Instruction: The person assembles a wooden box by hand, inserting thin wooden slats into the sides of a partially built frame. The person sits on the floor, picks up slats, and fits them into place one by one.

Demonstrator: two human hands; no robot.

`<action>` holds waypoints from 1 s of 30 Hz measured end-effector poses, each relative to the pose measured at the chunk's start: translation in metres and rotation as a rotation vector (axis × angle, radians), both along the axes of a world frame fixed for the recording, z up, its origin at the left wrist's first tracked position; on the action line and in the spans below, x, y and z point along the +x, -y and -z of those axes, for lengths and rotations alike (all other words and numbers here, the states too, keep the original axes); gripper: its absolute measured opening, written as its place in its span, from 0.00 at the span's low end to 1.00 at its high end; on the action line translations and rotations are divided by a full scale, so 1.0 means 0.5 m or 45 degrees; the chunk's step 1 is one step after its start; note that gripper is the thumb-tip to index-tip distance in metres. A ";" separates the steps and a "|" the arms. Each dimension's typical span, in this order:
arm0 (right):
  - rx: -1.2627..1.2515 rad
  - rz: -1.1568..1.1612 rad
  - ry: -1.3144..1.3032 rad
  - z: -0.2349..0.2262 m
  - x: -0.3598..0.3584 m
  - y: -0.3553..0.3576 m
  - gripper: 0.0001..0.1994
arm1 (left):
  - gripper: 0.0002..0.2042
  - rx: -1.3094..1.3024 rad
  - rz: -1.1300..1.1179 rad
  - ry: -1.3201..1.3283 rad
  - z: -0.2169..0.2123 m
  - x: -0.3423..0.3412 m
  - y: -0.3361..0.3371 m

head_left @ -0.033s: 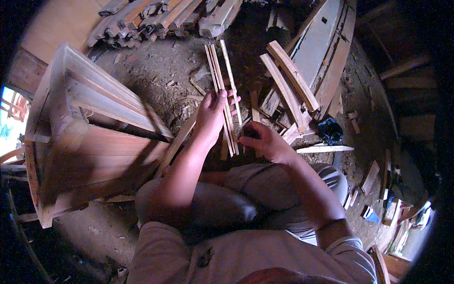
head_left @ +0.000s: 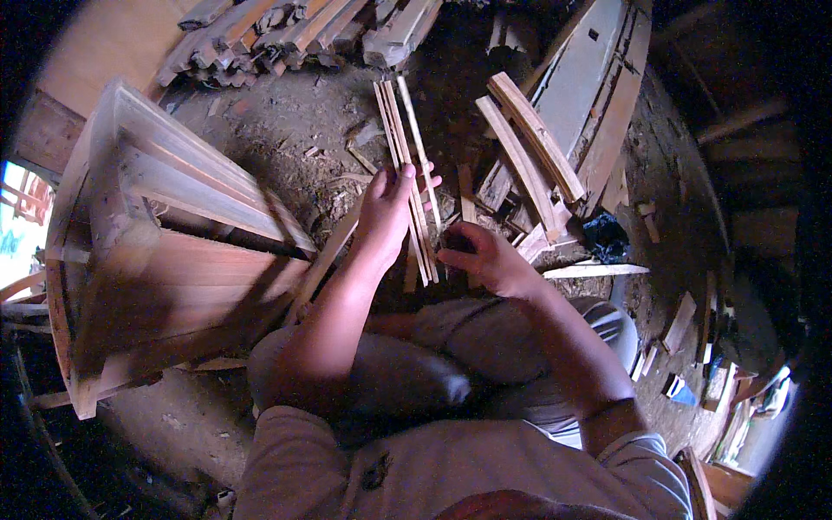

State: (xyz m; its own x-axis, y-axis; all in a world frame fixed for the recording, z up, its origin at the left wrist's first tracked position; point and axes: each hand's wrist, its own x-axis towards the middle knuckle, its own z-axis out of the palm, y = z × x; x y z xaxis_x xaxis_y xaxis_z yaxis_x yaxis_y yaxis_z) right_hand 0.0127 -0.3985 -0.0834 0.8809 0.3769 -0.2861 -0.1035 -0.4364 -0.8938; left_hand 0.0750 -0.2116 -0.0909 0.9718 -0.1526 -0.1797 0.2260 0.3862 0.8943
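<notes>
Wooden planks make up the largest thing here, a big box-like structure [head_left: 217, 290] that fills the left side and leans at an angle beside the seated person. At the upper right, a long pale panel [head_left: 572, 78] slants away among other boards. At the top, a stack of rough timber [head_left: 286, 39] lies on a dirt floor [head_left: 191, 425] scattered with chips. The person, in a light shirt [head_left: 442, 464], sits with bent legs at the bottom centre. Right of centre, two thick wooden pieces [head_left: 543, 139] lie side by side, their lower ends close to offcuts. At the centre, in front of the person, the left hand [head_left: 386, 212] grips a bundle of thin wooden strips [head_left: 398, 121] pointing away from the body. A single pale strip [head_left: 413, 126] runs just right of the bundle, crossing the left hand's fingers. The right hand [head_left: 490, 260] curls at its near end; shadow hides whether finger and thumb close on it. Smallest is a crumpled dark-blue bundle [head_left: 606, 238], further right.
</notes>
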 end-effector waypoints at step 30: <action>0.141 0.380 0.499 0.008 -0.038 -0.101 0.20 | 0.30 -0.197 -0.190 -0.077 0.024 -0.027 -0.040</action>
State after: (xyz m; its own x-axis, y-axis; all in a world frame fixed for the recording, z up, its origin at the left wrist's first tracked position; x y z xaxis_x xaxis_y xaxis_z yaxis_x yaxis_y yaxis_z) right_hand -0.0060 -0.3480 -0.0876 0.9881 0.1020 0.1151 0.1433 -0.3395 -0.9296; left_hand 0.0617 -0.1915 -0.1028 0.9738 -0.0382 -0.2242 0.2077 0.5510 0.8083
